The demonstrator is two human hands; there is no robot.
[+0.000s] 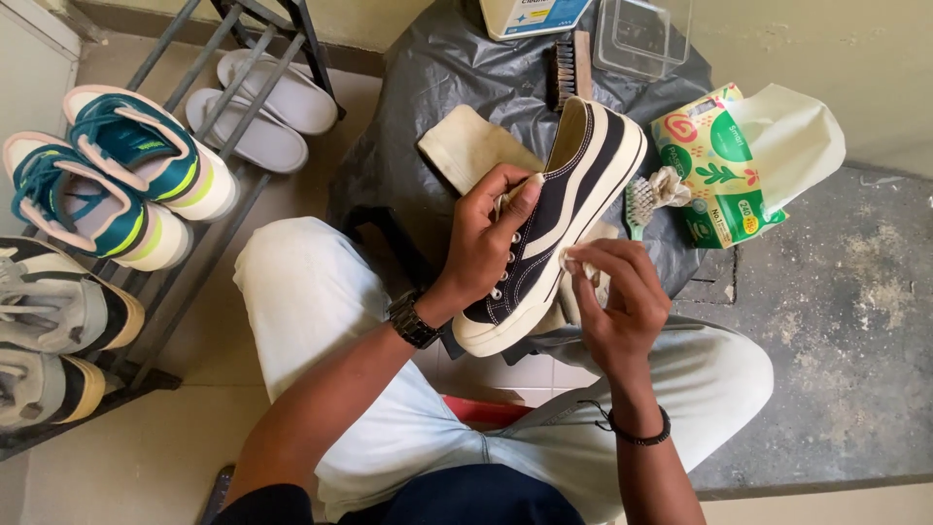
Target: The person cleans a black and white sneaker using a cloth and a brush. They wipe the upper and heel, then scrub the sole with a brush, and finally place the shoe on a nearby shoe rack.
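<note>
Left hand (486, 243) clamps the navy sneaker (554, 224) over the lap, right hand (617, 297) pinches a white wipe (575, 261) on its sole edge; the one-handed grip looks loose, so hard rubbing might tip it off.

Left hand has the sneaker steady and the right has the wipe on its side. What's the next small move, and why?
Probably draw the white wipe along the cream sole edge toward the toe. The left hand grips the dark sneaker over its laces, tilted on its side, and the right hand pinches the wipe against the sole about midway, so the toe stretch lies open just below it.
</note>
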